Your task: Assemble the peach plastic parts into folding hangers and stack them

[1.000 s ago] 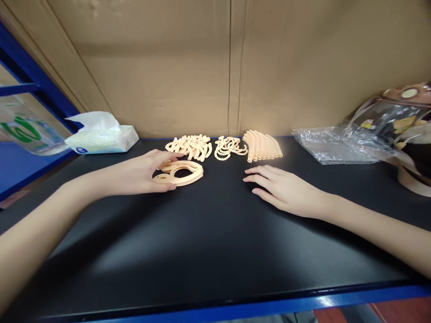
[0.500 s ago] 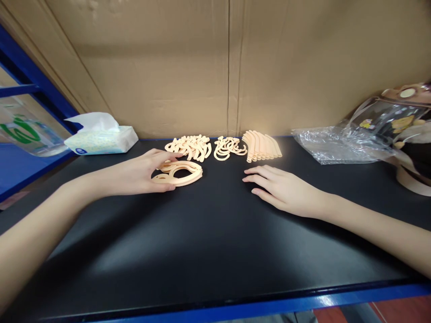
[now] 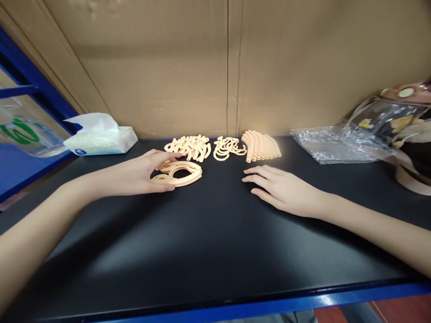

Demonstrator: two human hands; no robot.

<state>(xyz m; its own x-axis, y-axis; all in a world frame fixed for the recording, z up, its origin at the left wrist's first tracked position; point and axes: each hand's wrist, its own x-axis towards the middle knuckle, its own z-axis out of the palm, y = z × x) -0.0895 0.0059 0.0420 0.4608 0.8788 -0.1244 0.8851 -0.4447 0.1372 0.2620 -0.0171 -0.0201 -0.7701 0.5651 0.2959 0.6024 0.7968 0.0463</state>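
My left hand (image 3: 143,175) curves around the left side of a stack of cream-coloured looped pieces (image 3: 188,181) on the black table. Its thumb is at the near edge of the stack and its fingers at the far edge, so part of the stack is hidden. Out on the table to the right lies my right hand (image 3: 281,188), open, fingers stretched to the left and nothing in them. Just beyond its fingertips is a row of curved cream pieces (image 3: 261,146). A pile of short curved pieces (image 3: 190,147) and a smaller group of hook-shaped pieces (image 3: 229,147) lie behind the stack.
A tissue pack (image 3: 101,139) stands at the back left, beside a blue metal frame (image 3: 33,67). On the right are a clear plastic bag (image 3: 336,143) and a transparent bag with a strap (image 3: 387,116). A cardboard wall (image 3: 161,67) closes off the back of the black table (image 3: 215,242).
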